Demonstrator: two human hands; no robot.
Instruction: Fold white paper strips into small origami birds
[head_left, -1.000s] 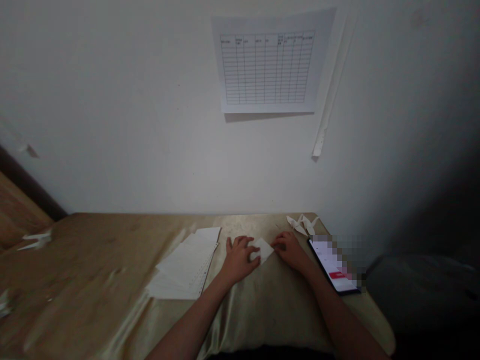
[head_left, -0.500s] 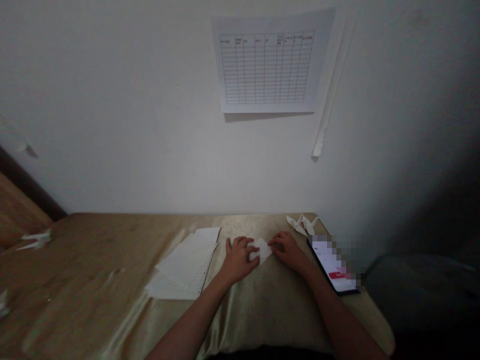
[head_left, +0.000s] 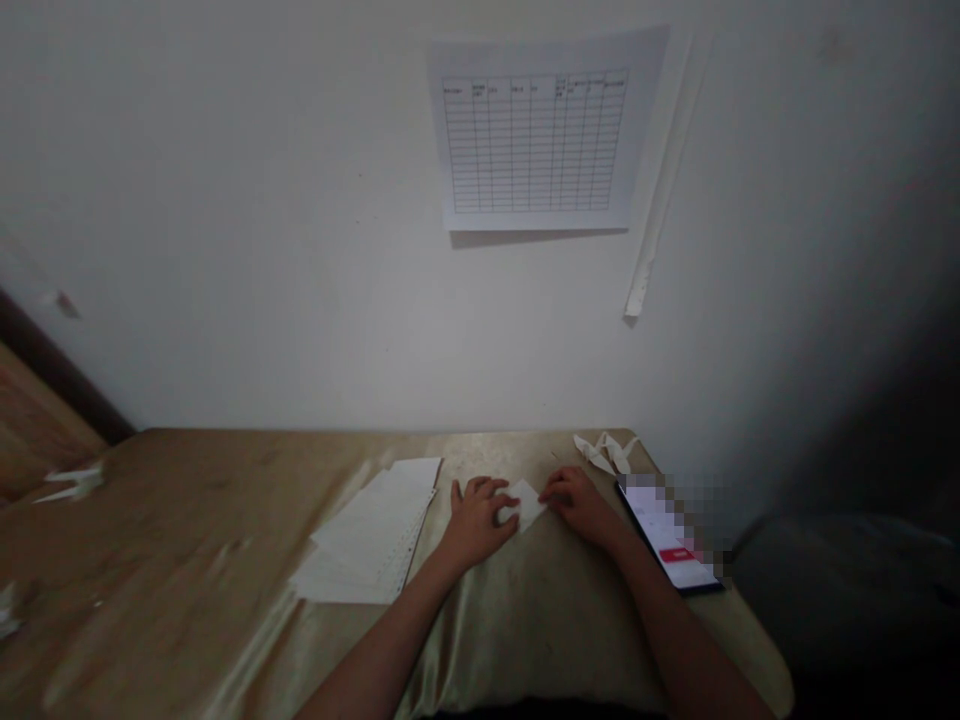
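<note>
Here we are, with the small white paper (head_left: 531, 497) lying right between the two grips, flat or nearly so on the worktop (head_left: 540, 630). The left hand (head_left: 476, 520) has its fingers spread wide, thumb and forefinger apart over the paper's near side, seemingly pinning it rather than pinching it. The right hand (head_left: 577, 500) is curled, fingertips gathered at the paper's right corner; whether they truly pinch it, we can't tell.

And the dangers? If that left hold is too light, we'd say a tug from the right could swing the paper askew and pull any crease off line. The cloth-like cover looks glossy and rucked, so slipping is a fair worry. Too sharp a pull at the corner might tear it. Left of the left grip, the sheet stack (head_left: 367, 535) sits just beside the forearm; a careless sweep could scatter it.

Now the writing! Beyond both grips, a printed chart (head_left: 536, 150) hangs high, headings too small for us. Right of the right grip, the phone (head_left: 671, 535) shows a red block, its lettering illegible. No brand we can read.
</note>
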